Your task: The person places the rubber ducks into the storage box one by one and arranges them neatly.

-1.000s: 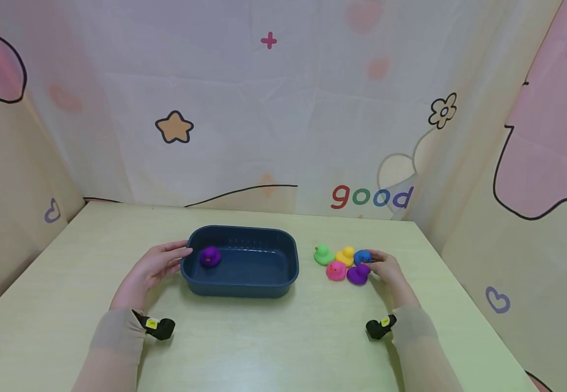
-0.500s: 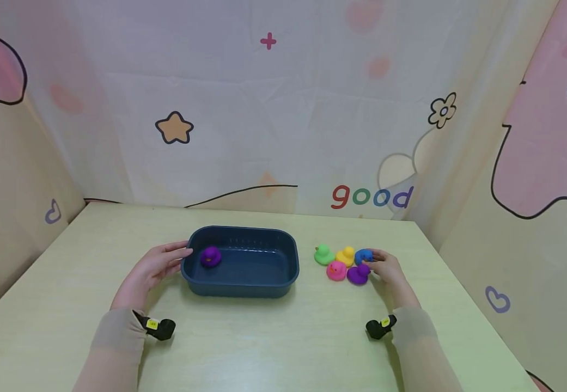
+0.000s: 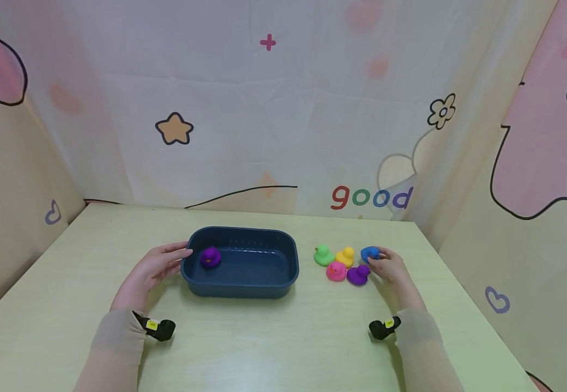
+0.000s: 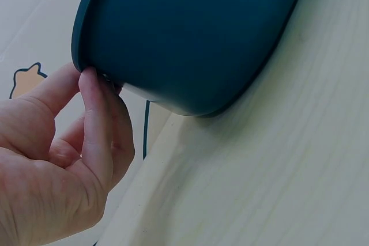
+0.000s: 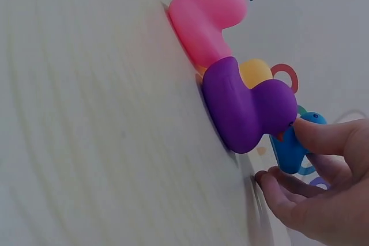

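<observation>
Pinched the rim of the tub (image 3: 239, 291) with the left hand (image 3: 159, 263), at its left end, by thumb and fingertips. Held the blue duck (image 3: 370, 254) with the right hand (image 3: 392, 269), between thumb and fingers, on the right side of the worktop (image 3: 263, 348). Had the two hands well apart from each other, one on each side of the tub. Could not tell whether touching the worktop with the blue duck or holding it slightly above. Saw just beside it, to the left and nearer, the small group of other ducks: green duck (image 3: 323, 255) at left, yellow duck (image 3: 345, 256) behind, pink duck (image 3: 336, 271) in front, and second purple duck (image 3: 358, 275) at front right. Found the first purple duck (image 3: 210, 257) inside the tub, near the left end. Noticed behind the worktop a pale cloth (image 3: 224, 60), printed with an orange star (image 3: 174, 129) and the coloured word "good" (image 3: 372, 197).
</observation>
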`<state>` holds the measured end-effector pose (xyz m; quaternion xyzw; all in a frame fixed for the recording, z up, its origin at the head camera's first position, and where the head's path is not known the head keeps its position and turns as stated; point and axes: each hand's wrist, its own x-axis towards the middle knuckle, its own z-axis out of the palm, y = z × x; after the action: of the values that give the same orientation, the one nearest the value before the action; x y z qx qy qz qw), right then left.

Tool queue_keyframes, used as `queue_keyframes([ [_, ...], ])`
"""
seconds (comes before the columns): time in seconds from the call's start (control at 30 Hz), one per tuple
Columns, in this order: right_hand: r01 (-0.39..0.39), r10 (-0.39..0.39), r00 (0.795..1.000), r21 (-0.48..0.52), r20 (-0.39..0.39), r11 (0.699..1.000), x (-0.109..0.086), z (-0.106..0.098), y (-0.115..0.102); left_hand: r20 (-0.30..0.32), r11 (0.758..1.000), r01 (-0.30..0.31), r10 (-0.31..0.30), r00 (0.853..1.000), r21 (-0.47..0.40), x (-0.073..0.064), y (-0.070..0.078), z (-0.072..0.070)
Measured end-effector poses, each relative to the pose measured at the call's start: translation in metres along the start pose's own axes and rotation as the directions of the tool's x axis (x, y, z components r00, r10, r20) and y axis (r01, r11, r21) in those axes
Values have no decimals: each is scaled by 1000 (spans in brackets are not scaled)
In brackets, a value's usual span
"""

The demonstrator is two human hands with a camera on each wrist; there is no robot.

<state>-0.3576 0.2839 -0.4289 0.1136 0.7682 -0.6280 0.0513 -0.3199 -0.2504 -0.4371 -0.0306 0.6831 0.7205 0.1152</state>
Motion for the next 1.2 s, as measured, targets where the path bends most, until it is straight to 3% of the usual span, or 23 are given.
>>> queue_keyframes([
  [0.5, 20, -22, 1000, 139, 17, 990, -1, -1, 4, -13, 1000, 2, -2, 1000, 11, -1, 0, -1],
  [0.9, 20, -24, 1000, 178, 21, 984, -2, -3, 7, 2, 1000, -7, 7, 1000, 2, 2, -1, -1],
  [1.2, 16, -19, 1000, 152, 18, 988, -2, -2, 5, -2, 1000, 2, -2, 1000, -3, 1, -1, 0],
])
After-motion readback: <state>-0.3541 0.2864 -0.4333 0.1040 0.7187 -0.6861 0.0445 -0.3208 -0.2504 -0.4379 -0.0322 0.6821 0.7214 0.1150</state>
